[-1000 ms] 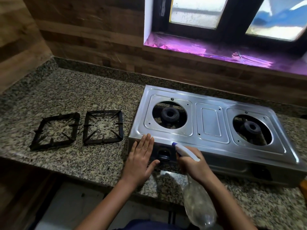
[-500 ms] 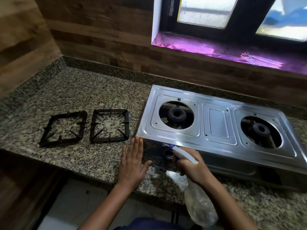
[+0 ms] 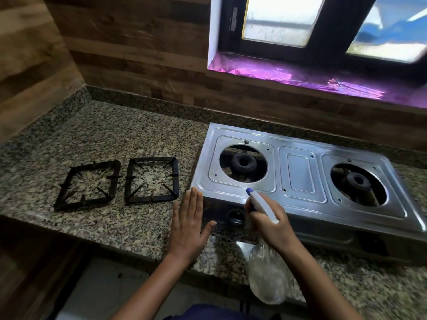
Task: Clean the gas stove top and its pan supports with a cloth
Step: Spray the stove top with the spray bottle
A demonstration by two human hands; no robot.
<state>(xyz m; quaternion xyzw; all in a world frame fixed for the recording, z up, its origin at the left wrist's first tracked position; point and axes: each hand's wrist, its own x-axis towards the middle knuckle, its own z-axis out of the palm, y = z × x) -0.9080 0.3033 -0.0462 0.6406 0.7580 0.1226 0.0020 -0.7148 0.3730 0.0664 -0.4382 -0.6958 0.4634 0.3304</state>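
A steel two-burner gas stove [image 3: 300, 174] sits on the granite counter with both burners bare. Its two black pan supports lie on the counter to the left, one [image 3: 89, 184] beside the other [image 3: 152, 180]. My right hand [image 3: 273, 225] grips a clear spray bottle [image 3: 265, 273] by its white head, the blue nozzle pointing at the stove's front left. My left hand [image 3: 188, 225] is held flat with straight fingers just left of the stove's front corner, fingertips near its edge. No cloth is in view.
The speckled granite counter [image 3: 115, 139] runs to a wood-panelled wall at the back and left. A window with a purple foil sill [image 3: 300, 77] stands above the stove. The counter's front edge drops off below my wrists.
My left hand slid off the stove's front left corner to the counter side. The view shifted left. The right hand keeps the spray bottle aimed at the stove.
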